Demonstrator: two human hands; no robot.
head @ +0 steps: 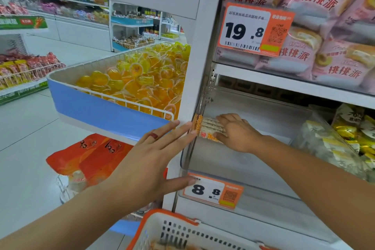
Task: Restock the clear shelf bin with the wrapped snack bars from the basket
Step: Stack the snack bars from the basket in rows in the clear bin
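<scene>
Right hand point(238, 134) inside the bin point(233, 160) – fingers curled on a snack bar point(210, 129) at the bin's left wall. Left hand point(150, 154) fingers straight, spread wide, touching the bin from outside. Basket point(172, 231) below, w/ more bars.

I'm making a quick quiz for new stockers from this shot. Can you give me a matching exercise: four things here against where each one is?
Things:
1. snack bars
2. left hand
3. basket
4. 8.8 price tag

Places:
A. bottom edge of view, below the shelf
B. on the clear shelf bin's front edge
C. at the bin's left wall, under the right hand
D. fingers straight, against the white shelf upright

Pairs: 1-C, 2-D, 3-A, 4-B
</scene>
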